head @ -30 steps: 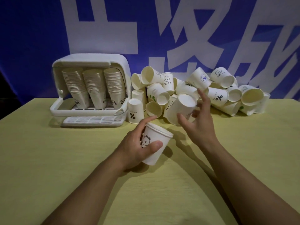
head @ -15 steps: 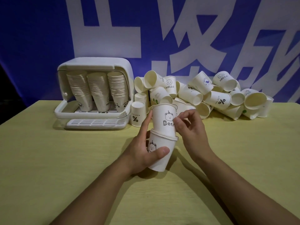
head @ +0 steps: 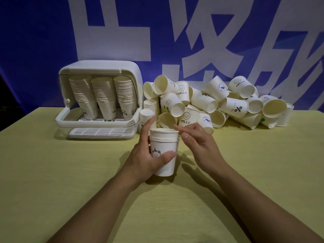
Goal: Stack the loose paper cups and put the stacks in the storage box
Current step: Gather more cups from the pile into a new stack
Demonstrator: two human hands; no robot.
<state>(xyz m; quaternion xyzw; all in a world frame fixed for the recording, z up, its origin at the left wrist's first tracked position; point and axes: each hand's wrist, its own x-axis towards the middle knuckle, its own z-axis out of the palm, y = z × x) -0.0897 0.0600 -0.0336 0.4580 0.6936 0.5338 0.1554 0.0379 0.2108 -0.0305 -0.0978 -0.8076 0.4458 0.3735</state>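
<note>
- I am watching the left hand (head: pixel 149 158) gripping a short stack (head: pixel 164 151) of nested cups – thumb across the front by the bear print, fingers behind – and holding it upright over the table (head: pixel 52 172), in front of the pile.
- The right hand (head: pixel 198 144) is hovering just beside the stack's rim, fingers loosely spread and holding nothing; its forefinger is pointing toward the top cup without clearly touching it.
- Risk 1: I am judging the top cup may not be fully seated – at least 2 rims are showing close together – so a hard push could crease the paper wall, and a weak one could leave it tilted.
- Risk 2: the pile (head: pixel 219 106) of loose cups is lying on its sides just behind the hands; reaching in carelessly could set cups rolling toward the table edge.
- Risk 3: squeezing the stack too hard could ovalise it and jam the next cup.
- The box (head: pixel 100 67) is standing open at the back left, already holding 3 tall stacks side by side, leaning back on its slatted floor, rims up.
- Free room inside is looking slim to me, so another stack could knock those 3.
</note>
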